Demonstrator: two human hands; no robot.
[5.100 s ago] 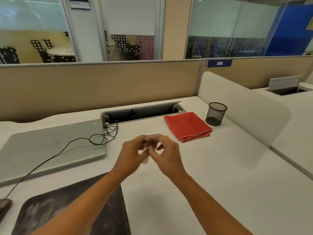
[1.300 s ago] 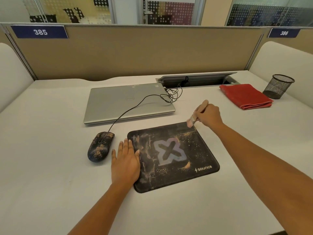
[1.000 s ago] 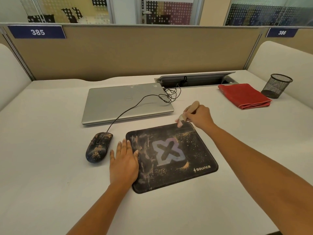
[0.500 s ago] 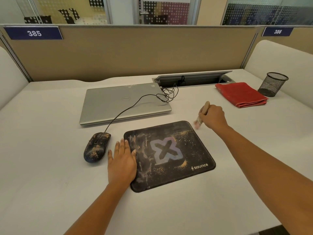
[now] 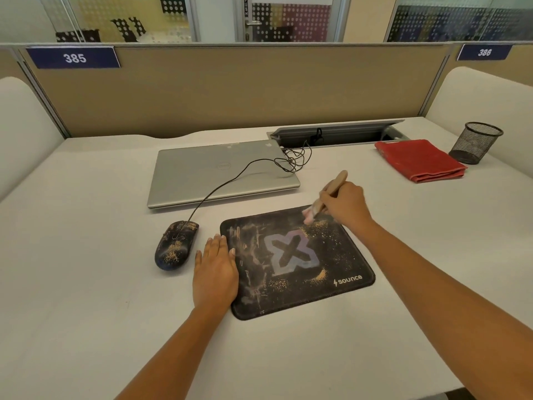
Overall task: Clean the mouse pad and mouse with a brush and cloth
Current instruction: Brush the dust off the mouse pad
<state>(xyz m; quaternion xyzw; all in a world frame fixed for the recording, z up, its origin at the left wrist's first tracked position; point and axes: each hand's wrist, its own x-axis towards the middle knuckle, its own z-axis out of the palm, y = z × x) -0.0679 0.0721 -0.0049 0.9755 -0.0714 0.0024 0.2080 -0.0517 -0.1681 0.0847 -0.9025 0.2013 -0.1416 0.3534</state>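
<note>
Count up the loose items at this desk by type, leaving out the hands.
mouse pad: 1
mouse: 1
brush: 1
red cloth: 1
laptop: 1
mesh cup: 1
Total: 6

The brush in my right grip had a pale wooden handle. The mouse pad was matt black cloth, gritty with orange specks, like the dark plastic mouse. The red cloth looked soft; the worktop smooth, matt white.
</note>
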